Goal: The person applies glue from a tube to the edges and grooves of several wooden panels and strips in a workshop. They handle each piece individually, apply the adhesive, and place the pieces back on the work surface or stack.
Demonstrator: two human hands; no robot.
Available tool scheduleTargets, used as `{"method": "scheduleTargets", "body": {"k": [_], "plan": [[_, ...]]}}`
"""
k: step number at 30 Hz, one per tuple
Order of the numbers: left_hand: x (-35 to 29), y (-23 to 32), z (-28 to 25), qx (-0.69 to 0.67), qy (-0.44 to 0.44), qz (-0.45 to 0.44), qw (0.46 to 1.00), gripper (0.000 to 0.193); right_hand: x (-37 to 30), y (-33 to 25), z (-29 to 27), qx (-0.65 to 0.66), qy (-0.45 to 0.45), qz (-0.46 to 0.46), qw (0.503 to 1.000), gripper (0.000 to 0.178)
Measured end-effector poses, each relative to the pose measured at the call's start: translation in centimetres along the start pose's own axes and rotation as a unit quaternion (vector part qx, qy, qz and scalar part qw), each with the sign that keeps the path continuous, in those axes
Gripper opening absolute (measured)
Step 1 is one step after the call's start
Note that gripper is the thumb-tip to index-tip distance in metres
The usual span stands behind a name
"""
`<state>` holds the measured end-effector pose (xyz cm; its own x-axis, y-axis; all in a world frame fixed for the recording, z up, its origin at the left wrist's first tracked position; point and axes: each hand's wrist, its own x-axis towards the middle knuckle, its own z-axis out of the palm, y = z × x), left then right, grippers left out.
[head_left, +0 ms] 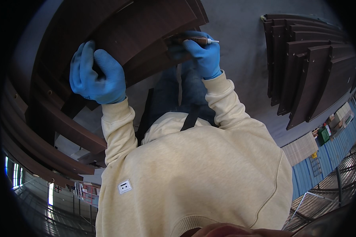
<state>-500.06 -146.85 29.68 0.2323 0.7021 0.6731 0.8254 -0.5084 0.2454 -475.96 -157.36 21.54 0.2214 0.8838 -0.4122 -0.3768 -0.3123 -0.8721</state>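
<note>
My left hand (98, 75), in a blue glove, is closed on the near end of a dark brown board (146, 29), its thumb and fingers curled at the edge. To the right, my right hand (205, 55), also in a blue glove, grips a slim brown tube (199, 40) with a thin white tip pointing right. That hand is beside the right end of the board, and some of its fingers lie in shadow. Which part of the board the tube has touched cannot be seen.
More dark brown curved boards (73, 132) are stacked at the left, some with round holes. On the grey floor (241, 51) at the right stands a row of similar boards (304, 71). Farther right are a green container (323, 136) and blue sheeting (322, 162).
</note>
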Motion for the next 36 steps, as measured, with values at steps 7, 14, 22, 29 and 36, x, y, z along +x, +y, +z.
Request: {"method": "scheduleTargets", "body": {"k": [7, 14, 22, 29, 36], "plan": [[-0.2, -0.4, 0.0, 0.005, -0.003, 0.001, 1.0, 0.014, -2.3, -3.4, 0.6, -0.008, 0.014, 0.06, 0.998, 0.028], [-0.5, 0.8, -0.2, 0.061, -0.001, -0.019, 0.998, 0.012, -2.5, -5.3, 3.2, 0.012, 0.011, -0.06, 0.998, 0.029], [-0.6, -0.1, 0.0, 0.043, 0.015, 0.026, 0.999, 0.014, -2.4, -4.8, 2.3, -0.243, -0.038, -0.302, 0.921, 0.028], [-0.3, -0.4, 0.1, 0.007, 0.005, 0.019, 1.0, 0.013, -2.5, -4.9, 1.2, -0.463, -0.048, -0.457, 0.758, 0.027], [-0.2, -0.1, 0.2, -0.003, 0.018, 0.018, 1.0, 0.013, -2.2, -4.0, 1.4, -0.424, -0.029, -0.465, 0.777, 0.029]]}}
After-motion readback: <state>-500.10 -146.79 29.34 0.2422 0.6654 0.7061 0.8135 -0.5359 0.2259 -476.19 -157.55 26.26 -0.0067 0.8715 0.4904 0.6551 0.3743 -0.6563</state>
